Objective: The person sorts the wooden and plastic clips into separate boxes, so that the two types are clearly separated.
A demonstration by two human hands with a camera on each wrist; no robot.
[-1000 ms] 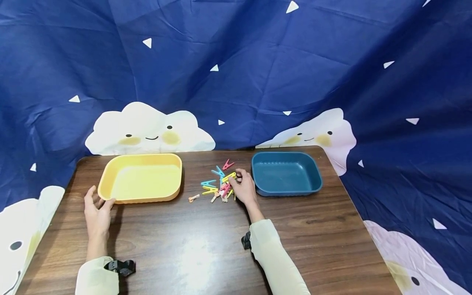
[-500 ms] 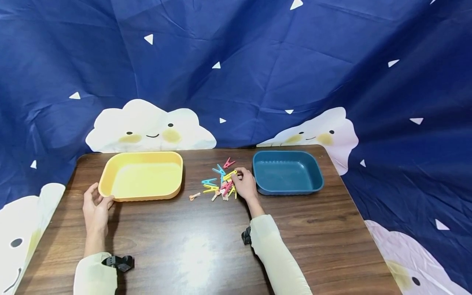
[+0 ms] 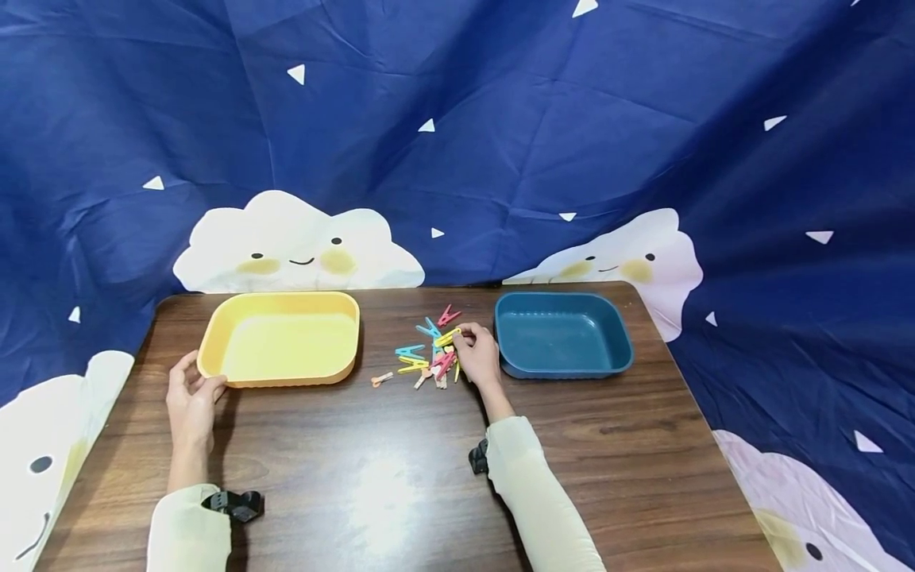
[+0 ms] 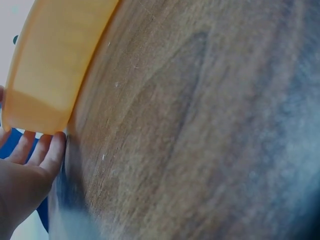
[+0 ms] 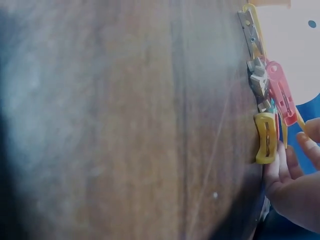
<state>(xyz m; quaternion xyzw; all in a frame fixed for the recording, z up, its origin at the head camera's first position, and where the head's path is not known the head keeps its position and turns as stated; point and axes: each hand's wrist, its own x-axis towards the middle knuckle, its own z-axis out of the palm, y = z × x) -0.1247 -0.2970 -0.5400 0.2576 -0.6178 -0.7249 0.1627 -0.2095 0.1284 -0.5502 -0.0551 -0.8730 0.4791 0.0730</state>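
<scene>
At the near left corner of a yellow tray (image 3: 279,380), my left hand (image 3: 191,413) touches the wall with fairly straight fingers, seen from below in the left wrist view against the tray wall (image 4: 45,75). My right hand (image 3: 479,355) pinches a yellow clothespin (image 3: 447,338) between thumb and fingers at the right side of a clothespin pile. In the pile are blue clothespins (image 3: 410,350), pink clothespins (image 3: 449,315) and small wooden clips (image 3: 382,380). From the right wrist, the fingers (image 5: 312,150) show beside a pink clothespin (image 5: 281,92) and a yellow clothespin (image 5: 266,137).
A dark blue tray (image 3: 565,372) stands on the wooden table (image 3: 322,461) just right of my right hand. The pile lies between the two trays. Behind the table hangs a blue curtain (image 3: 500,103) with clouds and white triangles.
My right hand has raised one end of the yellow clothespin slightly at the pile. The left hand stays at the yellow tray's corner. The head view has shifted a little.
</scene>
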